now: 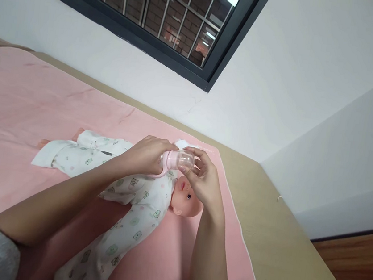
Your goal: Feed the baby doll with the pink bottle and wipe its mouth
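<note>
A baby bottle [171,160] with a pink collar, a pink handle and a clear dome cap is held sideways above a baby doll [186,200]. My left hand [149,154] is wrapped round the bottle's body, hiding most of it. At the other end, the fingers and thumb of my right hand [204,176] close on the clear cap [186,159]. Below the hands, the doll lies on its back in white pyjamas [146,209] with small green and grey prints. My right hand covers part of its head.
A pink blanket [25,108] lies under the doll on a wooden surface [253,201]. White walls [297,80] meet in a corner at the right. A dark-framed window [210,77] with metal bars is above. A small pale hook-shaped thing [279,198] is near the right wall.
</note>
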Demonstrator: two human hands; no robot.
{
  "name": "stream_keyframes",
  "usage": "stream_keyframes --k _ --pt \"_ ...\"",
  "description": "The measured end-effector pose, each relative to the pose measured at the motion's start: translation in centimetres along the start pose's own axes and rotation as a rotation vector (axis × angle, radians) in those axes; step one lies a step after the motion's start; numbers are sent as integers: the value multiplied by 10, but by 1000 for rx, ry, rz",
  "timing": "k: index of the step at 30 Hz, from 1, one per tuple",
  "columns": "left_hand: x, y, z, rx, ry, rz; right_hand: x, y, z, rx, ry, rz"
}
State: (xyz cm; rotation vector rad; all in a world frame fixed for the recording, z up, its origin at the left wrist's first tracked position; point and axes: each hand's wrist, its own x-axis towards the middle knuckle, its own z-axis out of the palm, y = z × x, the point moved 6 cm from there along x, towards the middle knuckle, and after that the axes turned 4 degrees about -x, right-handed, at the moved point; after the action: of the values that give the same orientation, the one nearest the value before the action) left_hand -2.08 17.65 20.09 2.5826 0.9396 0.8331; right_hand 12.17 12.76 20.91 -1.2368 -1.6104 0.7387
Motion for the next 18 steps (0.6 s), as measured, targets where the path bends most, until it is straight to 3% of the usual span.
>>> stream_keyframes --k 12,18 --pt "2 -1 0 43 35 -44 4 5 -1 43 14 -23" --pt "1 -10 -5 53 62 -108 2 -2 -24 79 207 -100"
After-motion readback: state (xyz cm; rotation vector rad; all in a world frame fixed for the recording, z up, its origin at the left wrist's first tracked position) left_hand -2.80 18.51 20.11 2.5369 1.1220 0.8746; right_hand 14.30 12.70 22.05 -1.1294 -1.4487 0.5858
